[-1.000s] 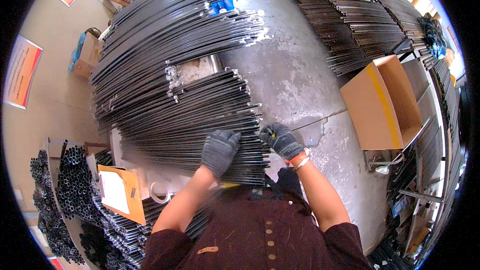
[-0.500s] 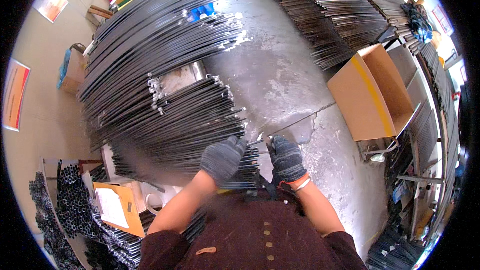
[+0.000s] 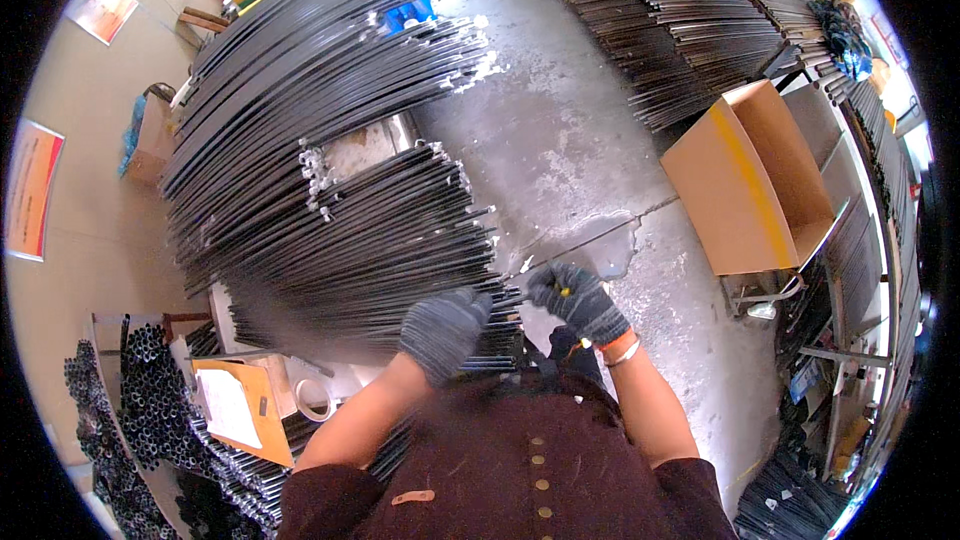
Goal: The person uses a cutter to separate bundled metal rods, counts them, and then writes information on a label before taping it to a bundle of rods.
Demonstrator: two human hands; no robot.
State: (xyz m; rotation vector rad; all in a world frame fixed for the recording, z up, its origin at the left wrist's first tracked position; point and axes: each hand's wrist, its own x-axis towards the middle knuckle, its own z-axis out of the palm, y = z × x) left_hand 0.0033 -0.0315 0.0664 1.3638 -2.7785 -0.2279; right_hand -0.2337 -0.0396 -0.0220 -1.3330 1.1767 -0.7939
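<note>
Your grey-knit-gloved left hand [image 3: 442,335]: fingers curled over stack of long, thin, black metal-looking rods [image 3: 340,235], near right edge; pinch hidden. Matching right hand [image 3: 578,304]: fingertips bunched just off edge, hold unclear. Step, seemingly: rod-end handling; next calls for steady left hold.

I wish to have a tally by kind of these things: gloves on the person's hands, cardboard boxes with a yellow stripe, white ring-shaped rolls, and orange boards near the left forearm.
Gloves: 2
Yellow-striped cardboard box: 1
White ring-shaped roll: 1
Orange board with white paper: 1
Total: 5
</note>
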